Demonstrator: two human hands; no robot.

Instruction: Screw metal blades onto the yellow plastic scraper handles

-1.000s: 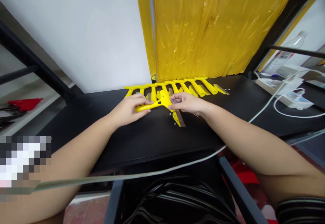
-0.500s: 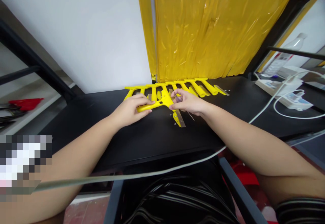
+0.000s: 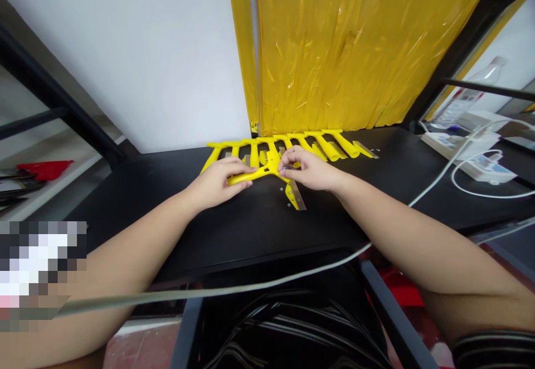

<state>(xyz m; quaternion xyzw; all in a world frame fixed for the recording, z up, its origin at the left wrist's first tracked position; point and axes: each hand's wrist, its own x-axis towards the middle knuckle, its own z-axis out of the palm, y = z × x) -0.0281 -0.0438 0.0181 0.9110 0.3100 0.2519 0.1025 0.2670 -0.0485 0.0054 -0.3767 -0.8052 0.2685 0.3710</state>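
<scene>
In my left hand (image 3: 221, 182) is the handle of a yellow scraper (image 3: 251, 175), its fingers wrapped round it. The scraper's wide head points right, towards my right hand (image 3: 307, 168). Thumb and fingertips of that hand are pinched together at the head's right side; a small thing between them is too hidden to name. Just below lies a loose yellow head piece with a metal blade (image 3: 296, 195), a few tiny rings or nuts (image 3: 288, 205) beside it.
Several more yellow scrapers (image 3: 334, 149) lie in a row along the back of the black table (image 3: 251, 227). A power strip (image 3: 470, 154) with white cables and a clear bottle (image 3: 468, 93) stand at the right. A pale cable (image 3: 284, 276) crosses in front of me.
My right hand's fingers have drawn closer together at the scraper's head. The left hand keeps its grip on the handle, and the scraper has barely shifted.
</scene>
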